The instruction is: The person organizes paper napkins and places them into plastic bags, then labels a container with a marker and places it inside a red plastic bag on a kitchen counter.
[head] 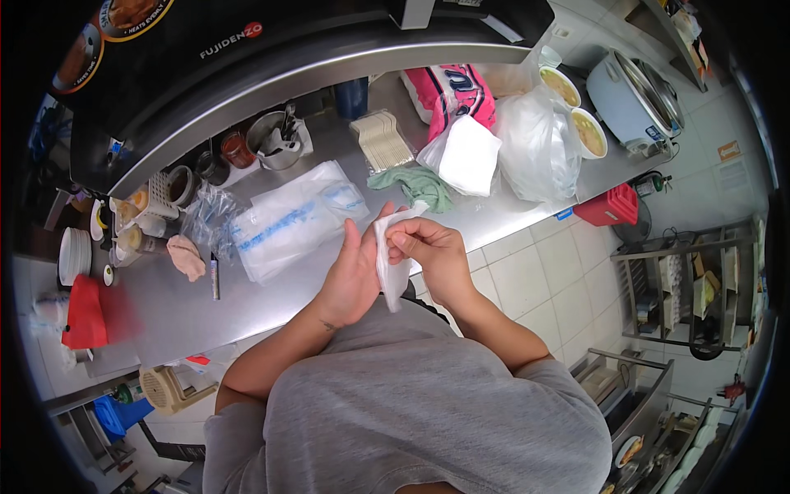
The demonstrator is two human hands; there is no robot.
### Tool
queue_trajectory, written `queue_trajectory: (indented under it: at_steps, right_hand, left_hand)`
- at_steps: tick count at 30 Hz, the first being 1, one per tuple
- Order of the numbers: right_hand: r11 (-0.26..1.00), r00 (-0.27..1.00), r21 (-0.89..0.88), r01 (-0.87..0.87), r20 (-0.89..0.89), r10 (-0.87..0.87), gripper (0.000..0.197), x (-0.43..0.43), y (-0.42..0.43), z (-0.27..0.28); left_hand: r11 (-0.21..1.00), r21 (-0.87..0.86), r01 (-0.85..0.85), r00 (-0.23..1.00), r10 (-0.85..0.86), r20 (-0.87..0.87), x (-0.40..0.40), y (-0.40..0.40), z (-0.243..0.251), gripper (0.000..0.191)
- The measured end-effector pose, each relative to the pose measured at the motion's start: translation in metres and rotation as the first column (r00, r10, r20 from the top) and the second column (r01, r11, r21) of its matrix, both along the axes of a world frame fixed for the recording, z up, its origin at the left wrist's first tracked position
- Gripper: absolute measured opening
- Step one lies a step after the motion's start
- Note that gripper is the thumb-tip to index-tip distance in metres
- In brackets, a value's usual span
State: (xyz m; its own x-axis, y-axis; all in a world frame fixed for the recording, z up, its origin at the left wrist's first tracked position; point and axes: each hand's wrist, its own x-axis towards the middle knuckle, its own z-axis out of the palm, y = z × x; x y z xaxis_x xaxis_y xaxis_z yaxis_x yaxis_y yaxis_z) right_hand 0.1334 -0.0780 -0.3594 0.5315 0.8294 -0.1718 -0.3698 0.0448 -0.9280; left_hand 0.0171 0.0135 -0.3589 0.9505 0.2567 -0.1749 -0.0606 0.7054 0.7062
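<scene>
A folded white paper napkin (392,272) hangs upright between my hands, in front of my grey shirt. The fingertips of my right hand (441,256) pinch its upper part. My left hand (353,272) lies against the other side, palm towards the napkin, thumb raised and apart from it. Some left fingers are hidden behind the napkin. Just beyond the hands, a crumpled green cloth (419,186) lies on the steel worktop (179,318). A stack of white napkins (470,154) rests by the cloth. White plastic bags with blue print (296,216) lie flat to the left.
Beige disposable cutlery (382,141), a pink pack (450,92) and a filled clear bag (537,145) stand behind. Soup bowls (589,133) and a rice cooker (629,99) are at right. A marker (215,276) lies left. A black Fujidenzo appliance (296,37) overhangs the worktop's back.
</scene>
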Motion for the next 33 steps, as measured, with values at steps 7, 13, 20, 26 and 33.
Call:
queue_trajectory:
  at_steps: [7,13,20,26,33]
  right_hand:
    - [1.0,0.999,-0.004,-0.012,0.052,0.012,0.011,-0.003,0.0,0.004]
    - [0.999,0.989,-0.009,-0.039,0.141,0.039,0.018,-0.002,-0.002,0.007]
    - [0.992,0.971,0.01,-0.128,0.204,0.123,0.024,0.002,-0.002,0.002]
    - [0.991,0.975,-0.022,-0.135,0.178,0.137,0.027,0.004,0.002,-0.002]
    - [1.0,1.0,-0.005,0.017,0.019,-0.017,0.026,0.02,0.011,-0.039]
  left_hand:
    - [0.998,0.056,-0.012,0.999,0.01,0.04,0.002,-0.001,-0.002,0.092]
    - [0.999,0.015,-0.033,0.995,0.032,0.09,0.005,0.0,-0.001,0.098]
    - [0.998,-0.039,-0.052,0.993,0.056,0.107,0.004,0.003,0.001,0.098]
    - [0.996,-0.057,-0.065,0.991,0.071,0.109,0.004,0.006,-0.001,0.092]
    - [0.981,-0.149,-0.122,0.989,0.107,-0.104,0.013,0.021,-0.04,0.054]
